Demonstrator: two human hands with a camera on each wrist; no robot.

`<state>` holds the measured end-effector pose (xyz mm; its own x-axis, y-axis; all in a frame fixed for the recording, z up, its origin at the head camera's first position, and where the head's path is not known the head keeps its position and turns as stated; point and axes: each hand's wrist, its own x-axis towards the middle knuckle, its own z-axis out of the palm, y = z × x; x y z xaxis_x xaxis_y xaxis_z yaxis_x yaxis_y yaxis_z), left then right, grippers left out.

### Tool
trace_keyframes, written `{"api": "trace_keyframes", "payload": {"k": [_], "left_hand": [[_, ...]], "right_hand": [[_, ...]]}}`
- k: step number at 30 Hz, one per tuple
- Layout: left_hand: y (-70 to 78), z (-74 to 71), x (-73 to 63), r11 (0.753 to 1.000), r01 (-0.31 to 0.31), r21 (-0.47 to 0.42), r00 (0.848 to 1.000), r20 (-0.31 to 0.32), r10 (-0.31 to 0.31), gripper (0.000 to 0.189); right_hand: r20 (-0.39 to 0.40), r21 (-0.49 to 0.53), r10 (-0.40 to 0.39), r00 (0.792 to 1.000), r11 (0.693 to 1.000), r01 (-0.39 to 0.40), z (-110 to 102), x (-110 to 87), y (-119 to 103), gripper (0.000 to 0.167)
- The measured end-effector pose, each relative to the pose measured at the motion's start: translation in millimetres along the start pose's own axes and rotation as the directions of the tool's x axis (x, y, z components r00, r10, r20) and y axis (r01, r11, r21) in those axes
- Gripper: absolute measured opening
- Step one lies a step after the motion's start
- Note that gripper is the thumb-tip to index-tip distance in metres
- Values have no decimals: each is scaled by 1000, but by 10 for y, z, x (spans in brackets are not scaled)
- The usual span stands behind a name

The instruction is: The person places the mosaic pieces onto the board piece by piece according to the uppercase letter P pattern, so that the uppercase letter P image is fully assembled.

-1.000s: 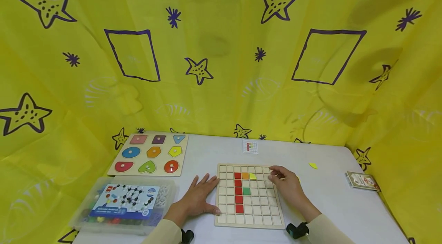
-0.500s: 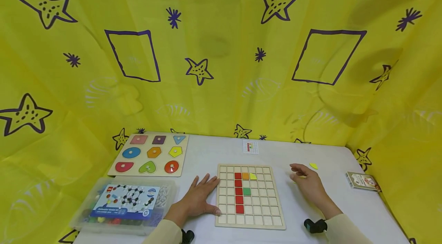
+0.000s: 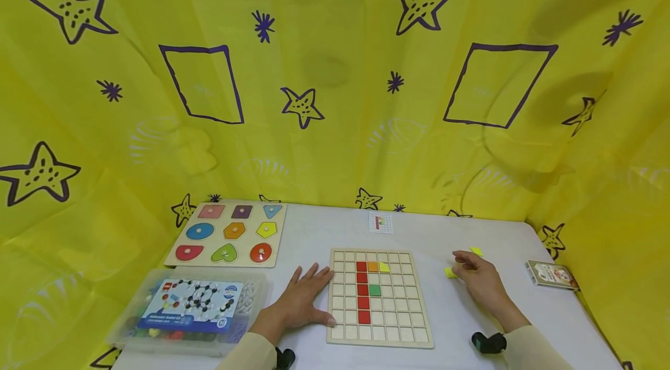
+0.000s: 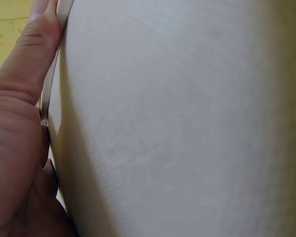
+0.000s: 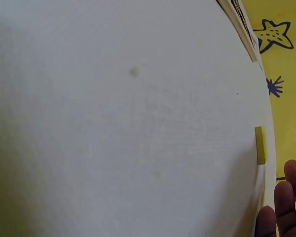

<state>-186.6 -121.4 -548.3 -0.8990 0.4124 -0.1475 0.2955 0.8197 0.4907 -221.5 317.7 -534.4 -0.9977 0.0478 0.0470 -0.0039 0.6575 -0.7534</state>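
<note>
A square wooden grid board lies on the table, with red tiles in a column, an orange tile, a yellow tile and a green tile. My left hand rests flat with fingers spread, touching the board's left edge; in the left wrist view the thumb lies along that edge. Right of the board, my right hand hovers with loosely bent fingers beside a loose yellow tile. Another loose yellow tile lies just behind the fingers. I see nothing held in this hand.
A small pattern card lies behind the board. To the left are a shape puzzle and a clear plastic box with a molecule-model label. A small flat box sits near the right edge. A yellow curtain closes off the back.
My right hand has moved right, from the board's upper right corner to the loose yellow tiles. The left hand and the tiles on the board stay as they were.
</note>
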Motion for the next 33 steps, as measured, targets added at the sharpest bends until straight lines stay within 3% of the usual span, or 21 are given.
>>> {"api": "trace_keyframes", "payload": {"k": [20, 33], "left_hand": [[18, -20, -3, 1000, 1, 7, 1000, 1, -1, 111], [19, -22, -7, 1000, 4, -7, 1000, 4, -4, 112]], "right_hand": [[-55, 15, 23, 998, 1000, -23, -86, 124, 197, 44], [-108, 2, 118, 987, 993, -119, -190, 190, 262, 47]]}}
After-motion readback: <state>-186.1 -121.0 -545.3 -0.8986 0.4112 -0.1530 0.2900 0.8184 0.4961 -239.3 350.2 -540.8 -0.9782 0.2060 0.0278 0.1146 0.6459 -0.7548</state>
